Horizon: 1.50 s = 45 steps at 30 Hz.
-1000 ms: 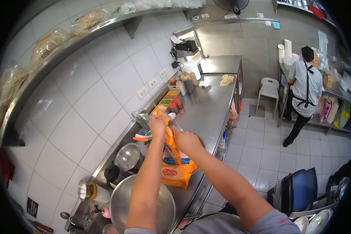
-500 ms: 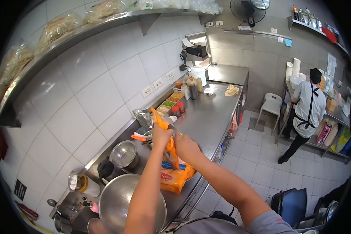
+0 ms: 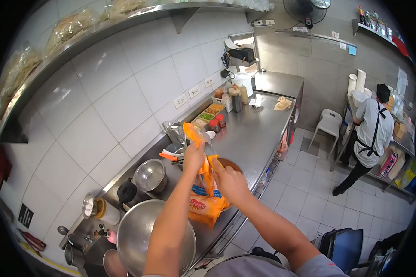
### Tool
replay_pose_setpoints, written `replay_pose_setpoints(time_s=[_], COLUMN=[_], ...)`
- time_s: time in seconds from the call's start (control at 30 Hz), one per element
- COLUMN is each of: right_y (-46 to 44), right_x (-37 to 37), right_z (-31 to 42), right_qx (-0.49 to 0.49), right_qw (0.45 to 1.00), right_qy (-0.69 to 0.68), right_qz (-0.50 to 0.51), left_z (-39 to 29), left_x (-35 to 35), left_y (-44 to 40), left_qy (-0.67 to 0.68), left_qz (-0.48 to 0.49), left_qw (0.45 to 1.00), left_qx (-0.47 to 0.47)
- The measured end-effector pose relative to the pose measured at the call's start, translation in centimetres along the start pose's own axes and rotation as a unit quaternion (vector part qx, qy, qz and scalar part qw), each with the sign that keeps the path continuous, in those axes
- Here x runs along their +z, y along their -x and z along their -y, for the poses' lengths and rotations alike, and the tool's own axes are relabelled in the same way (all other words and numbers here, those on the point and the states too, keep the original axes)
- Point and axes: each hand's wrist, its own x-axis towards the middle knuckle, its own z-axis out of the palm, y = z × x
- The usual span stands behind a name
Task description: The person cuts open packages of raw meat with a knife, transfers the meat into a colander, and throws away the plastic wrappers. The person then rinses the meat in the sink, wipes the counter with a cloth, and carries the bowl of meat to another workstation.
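An orange plastic food bag point(image 3: 203, 211) with blue bands and a red oval label is propped over the counter's front edge. My left hand point(image 3: 194, 159) is closed on its gathered upper end, and an orange flap sticks up above the fist. My right hand point(image 3: 231, 182) is closed on a yellow-orange edge beside it, apparently part of the same bag; whatever else lies inside the fingers is hidden. Behind the right hand shows the reddish-brown inside of a round vessel point(image 3: 232, 164), partly covered. A large steel bowl point(image 3: 134, 235) stands just left of my forearm.
A smaller steel bowl point(image 3: 150, 175) and an orange-handled utensil point(image 3: 168, 156) lie left of the bag. Farther along the steel counter point(image 3: 259, 127) are topping trays point(image 3: 208, 117), red-lidded jars point(image 3: 217, 122) and sauce bottles point(image 3: 238, 99). A co-worker point(image 3: 370, 134) faces another table at right.
My hands have moved slightly apart, the right one a little lower. More yellow-orange material shows between them, and the dark sliver seen there before is no longer visible. The view has shifted slightly.
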Motion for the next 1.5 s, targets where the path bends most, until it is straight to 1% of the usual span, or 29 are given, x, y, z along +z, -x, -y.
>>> replay_pose_setpoints(time_s=[0.07, 0.13, 0.17, 0.23, 0.27, 0.33, 0.4, 0.43, 0.47, 0.53, 0.6, 0.7, 0.73, 0.77, 0.8, 0.87, 0.9, 0.93, 0.97, 1.0, 1.03, 1.07, 1.13, 1.2, 1.23, 1.3, 1.33, 1.37, 1.5], right_y=[-1.9, -4.1, -5.0, -6.8, -7.4, -8.3, -9.7, -10.4, -11.2, -12.0, -12.5, -10.9, -10.3, -9.8, -9.3, -8.8, -8.3, -6.7, -5.0, -3.6, -2.8, -1.9, -0.3, 0.0, 0.2, 0.9, 0.7, 0.6, 1.0], right_x=[-0.1, 0.4, 0.3, -0.5, -1.0, -1.8, -2.8, -3.4, -4.0, -4.2, -4.3, -4.4, -4.7, -4.9, -5.4, -6.9, -6.7, -6.6, -6.8, -5.4, -3.1, -0.5, 4.9, 9.1, 10.7, 12.8, 13.7, 14.5, 15.7], right_z=[0.1, -0.1, -0.4, -1.7, -2.4, -3.8, -4.7, -5.4, -6.0, -6.6, -7.4, -10.8, -12.9, -14.8, -17.1, -22.9, -23.5, -24.3, -25.0, -24.8, -24.0, -23.7, -23.3, -23.5, -24.0, -25.6, -26.0, -26.4, -26.4], right_qx=[0.002, -0.007, -0.009, -0.076, -0.082, -0.169, -0.174, -0.200, -0.228, -0.239, -0.252, -0.204, -0.190, -0.100, -0.006, 0.124, 0.123, 0.075, 0.027, 0.047, 0.063, 0.068, 0.084, 0.098, 0.124, 0.160, 0.157, 0.151, 0.104], right_qw=[1.000, 0.998, 0.998, 0.989, 0.989, 0.967, 0.957, 0.949, 0.940, 0.937, 0.934, 0.949, 0.950, 0.963, 0.967, 0.988, 0.988, 0.987, 0.979, 0.972, 0.964, 0.967, 0.972, 0.974, 0.967, 0.957, 0.957, 0.958, 0.962], right_qy=[0.016, 0.043, 0.042, 0.083, 0.083, 0.157, 0.185, 0.195, 0.207, 0.208, 0.211, 0.207, 0.215, 0.222, 0.228, 0.093, 0.093, 0.128, 0.163, 0.161, 0.158, 0.144, 0.114, 0.100, 0.103, 0.111, 0.116, 0.119, 0.112], right_qz=[0.008, 0.039, 0.040, 0.095, 0.095, 0.112, 0.140, 0.145, 0.147, 0.145, 0.142, 0.122, 0.121, 0.119, 0.116, 0.013, 0.015, 0.066, 0.116, 0.162, 0.205, 0.200, 0.186, 0.176, 0.196, 0.216, 0.213, 0.212, 0.228], left_z=[0.4, 0.2, 0.1, 0.9, 1.8, 3.0, 3.0, 1.5, 2.3, 3.0, 4.1, 6.1, 6.3, 6.5, 7.2, 9.0, 9.2, 10.6, 12.1, 12.8, 10.9, 10.1, 9.2, 9.9, 10.2, 7.5, 6.6, 6.8, 7.9], left_x=[0.3, -0.1, -0.6, -1.1, -1.3, -2.3, -3.6, -5.2, -5.3, -6.5, -7.6, -9.0, -10.1, -10.9, -11.1, -11.3, -11.9, -11.8, -11.2, -10.5, -10.7, -10.3, -9.8, -9.6, -9.0, -9.2, -9.4, -9.4, -9.6], left_y=[-0.2, 0.0, 0.2, 0.0, -0.1, 0.6, 1.8, 2.7, 2.6, 2.9, 3.0, 3.2, 3.4, 3.2, 3.2, 3.7, 4.0, 4.3, 4.2, 4.4, 4.7, 4.8, 5.0, 4.7, 4.8, 5.4, 5.5, 5.8, 7.0], left_qy=[0.016, 0.026, 0.049, 0.074, 0.067, 0.057, 0.075, 0.096, 0.097, 0.126, 0.127, 0.128, 0.059, -0.011, -0.009, -0.013, -0.009, -0.007, 0.082, 0.169, 0.228, 0.227, 0.309, 0.299, 0.291, 0.325, 0.353, 0.319, 0.336], left_qz=[-0.005, -0.005, 0.013, 0.026, 0.028, 0.023, 0.050, 0.092, 0.086, 0.094, 0.107, 0.115, 0.105, 0.096, 0.095, 0.126, 0.152, 0.159, 0.129, 0.097, 0.095, 0.095, 0.054, 0.050, 0.052, 0.051, 0.038, 0.024, 0.000], left_qw=[1.000, 1.000, 0.999, 0.997, 0.997, 0.998, 0.996, 0.990, 0.990, 0.987, 0.986, 0.984, 0.993, 0.995, 0.995, 0.992, 0.985, 0.984, 0.983, 0.973, 0.956, 0.957, 0.932, 0.935, 0.936, 0.924, 0.913, 0.930, 0.915], left_qx=[0.011, 0.005, -0.011, -0.028, -0.016, -0.010, 0.006, -0.045, -0.047, -0.002, -0.023, -0.037, -0.008, 0.024, 0.024, -0.027, -0.077, -0.080, -0.101, -0.123, -0.156, -0.156, -0.182, -0.184, -0.189, -0.198, -0.203, -0.182, -0.223])
